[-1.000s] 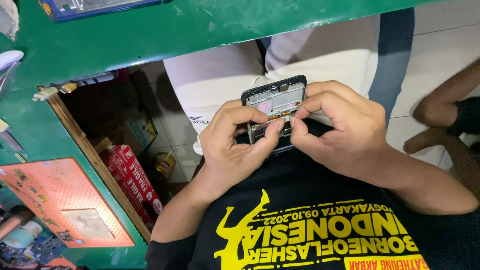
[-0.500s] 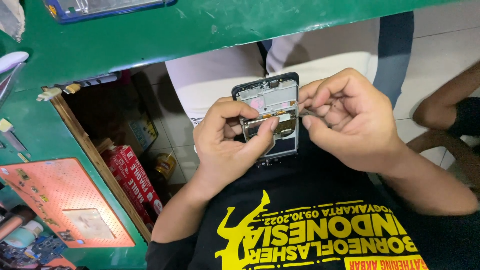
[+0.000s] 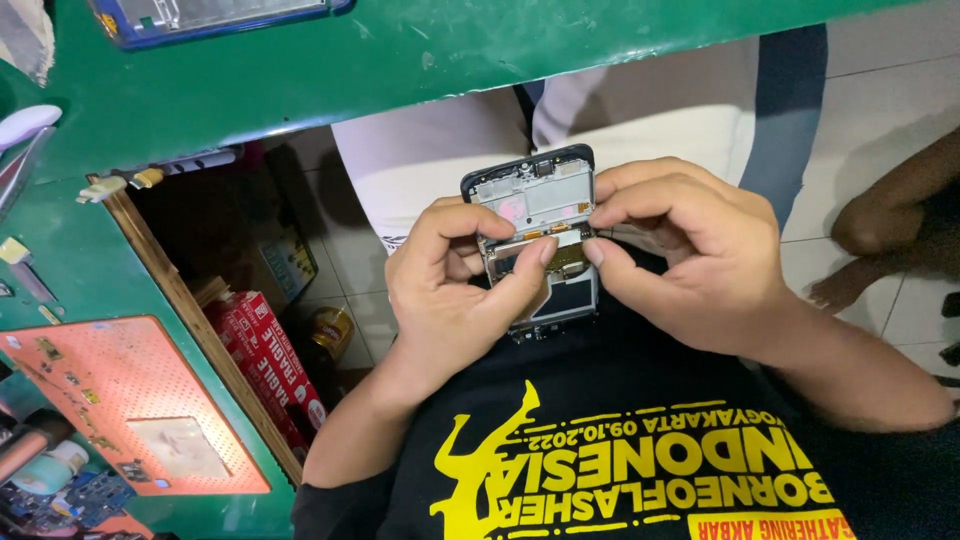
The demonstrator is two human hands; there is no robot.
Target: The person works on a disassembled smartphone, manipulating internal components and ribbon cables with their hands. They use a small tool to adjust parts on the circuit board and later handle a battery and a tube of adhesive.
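Note:
An opened smartphone [image 3: 535, 200] with its back cover off shows its inner frame and flat cables; it is held over my lap, below the table edge. My left hand [image 3: 450, 290] wraps the phone's left side, thumb pressing near the middle. My right hand [image 3: 680, 250] grips the right side, with thumb and forefinger pinching at the flat cable connectors across the phone's middle. Both thumbs nearly meet over the board. My lower fingers hide the phone's bottom half.
A green worktable [image 3: 330, 70] runs across the top and down the left. On it lie an orange perforated mat [image 3: 130, 410], a blue phone frame [image 3: 210, 15] and small tools. Red boxes [image 3: 265, 370] stand under the table. Another person's bare leg [image 3: 890, 210] is at right.
The phone and both hands have shifted slightly up and right. My right fingers moved from the phone's lower part to pinch at the connectors in its middle.

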